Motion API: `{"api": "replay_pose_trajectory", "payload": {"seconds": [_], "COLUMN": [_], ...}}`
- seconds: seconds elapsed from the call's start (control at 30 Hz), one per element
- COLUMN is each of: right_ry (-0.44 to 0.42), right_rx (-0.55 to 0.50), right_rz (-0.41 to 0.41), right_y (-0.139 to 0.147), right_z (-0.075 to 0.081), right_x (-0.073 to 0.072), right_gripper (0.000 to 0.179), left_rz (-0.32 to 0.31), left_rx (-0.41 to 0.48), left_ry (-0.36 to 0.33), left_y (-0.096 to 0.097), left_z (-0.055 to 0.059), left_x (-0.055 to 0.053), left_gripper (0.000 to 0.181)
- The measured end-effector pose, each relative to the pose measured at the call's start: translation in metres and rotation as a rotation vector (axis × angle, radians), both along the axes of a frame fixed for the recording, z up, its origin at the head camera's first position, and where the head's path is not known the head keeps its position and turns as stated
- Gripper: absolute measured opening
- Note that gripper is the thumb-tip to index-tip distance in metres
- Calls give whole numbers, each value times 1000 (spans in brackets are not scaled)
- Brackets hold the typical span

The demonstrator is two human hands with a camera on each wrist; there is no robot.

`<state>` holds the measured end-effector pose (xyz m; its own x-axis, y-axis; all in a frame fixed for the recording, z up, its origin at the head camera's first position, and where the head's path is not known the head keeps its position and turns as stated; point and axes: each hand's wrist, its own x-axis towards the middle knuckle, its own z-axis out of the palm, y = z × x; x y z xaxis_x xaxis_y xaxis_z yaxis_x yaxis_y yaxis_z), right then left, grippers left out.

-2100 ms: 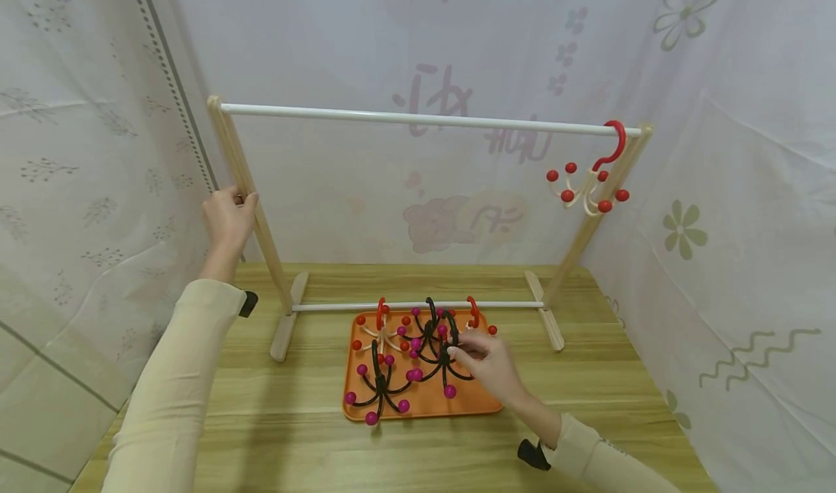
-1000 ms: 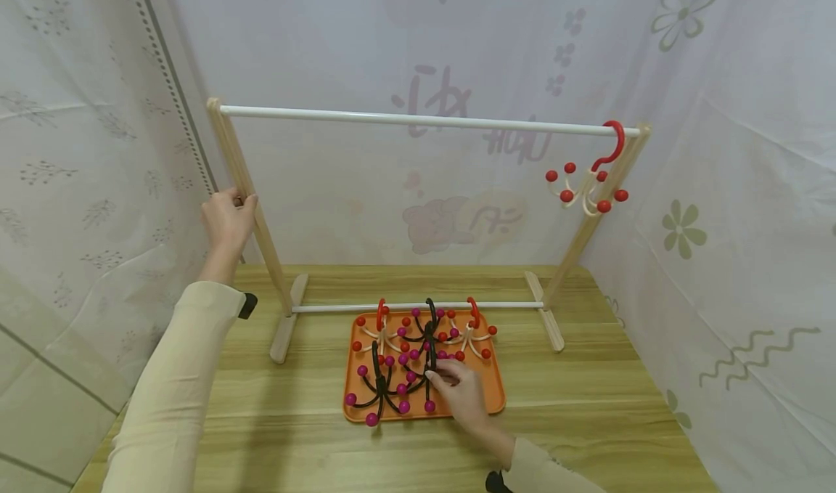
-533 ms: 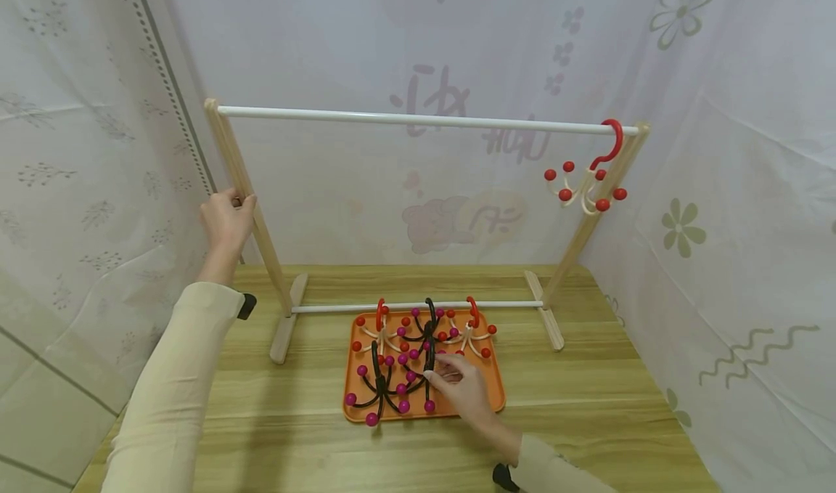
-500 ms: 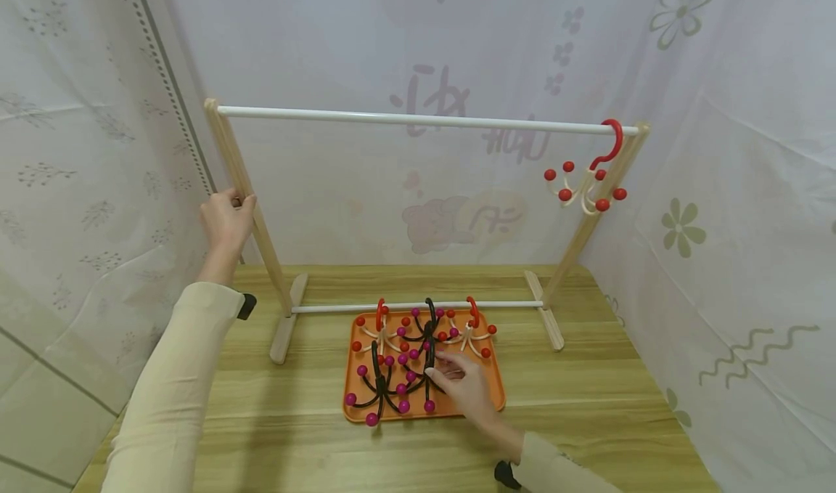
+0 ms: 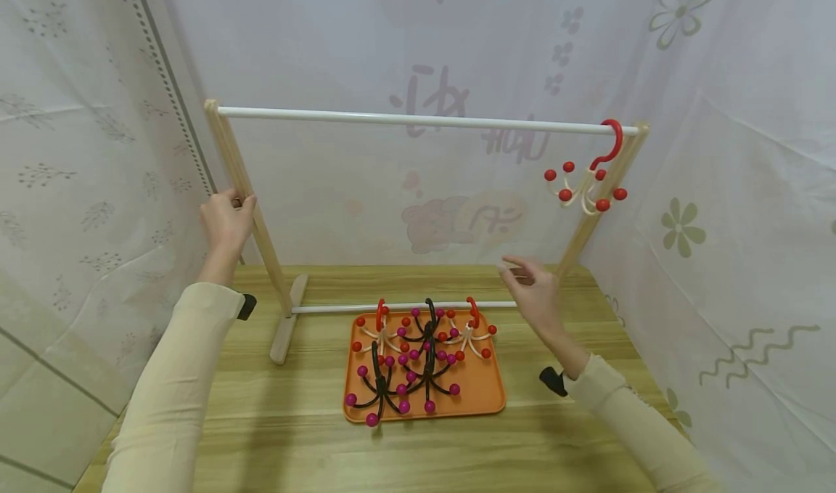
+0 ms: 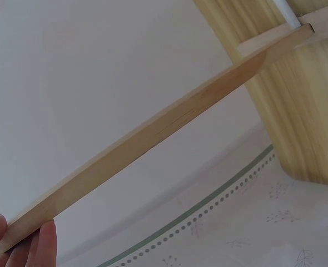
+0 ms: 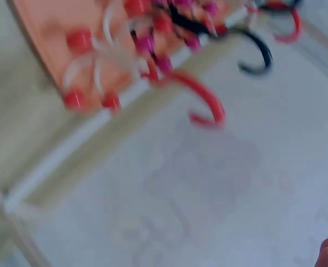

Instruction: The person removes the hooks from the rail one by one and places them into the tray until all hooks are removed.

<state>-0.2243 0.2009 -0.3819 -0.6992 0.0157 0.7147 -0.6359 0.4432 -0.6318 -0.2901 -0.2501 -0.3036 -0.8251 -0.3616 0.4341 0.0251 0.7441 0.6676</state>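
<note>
My left hand grips the left wooden post of a rack; the left wrist view shows the thumb and fingers around the post. My right hand is in the air, right of and above the orange tray, loosely bent and holding nothing. On the tray are several hook hangers with ball-tipped arms: black ones with magenta balls, including a middle hanger and a front-left hanger, and cream ones with red hooks, such as the right one. Another red-hooked hanger hangs at the rack's right end.
A white upper bar spans the rack, and a lower bar runs just behind the tray. The rack's left foot stands on the wooden table. Patterned cloth hangs behind and at both sides.
My right hand shifted the middle black hanger leftward and down onto the tray, let go, then moved up and right. The left hand has stayed on the post.
</note>
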Motion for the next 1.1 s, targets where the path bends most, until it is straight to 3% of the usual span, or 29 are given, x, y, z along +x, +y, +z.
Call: {"api": "replay_pose_trajectory", "payload": {"seconds": [0.17, 0.37, 0.57, 0.87, 1.1], "right_ry": [42, 8, -11, 43, -66], "right_rx": [48, 127, 108, 36, -6], "right_rz": [-70, -210, -288, -423, -531], "right_y": [19, 40, 59, 77, 89], "right_z": [39, 78, 111, 144, 158], "right_x": [-14, -25, -33, -37, -44], "right_gripper": [19, 23, 25, 24, 33], "left_rz": [2, -3, -2, -6, -7], "left_rx": [-10, -16, -6, 1, 8], "left_ry": [6, 14, 9, 6, -2], "left_y": [0, -1, -1, -1, 0], "left_z": [0, -1, -1, 0, 0], "left_x": [0, 0, 0, 0, 2], "left_gripper": [30, 31, 31, 31, 30]}}
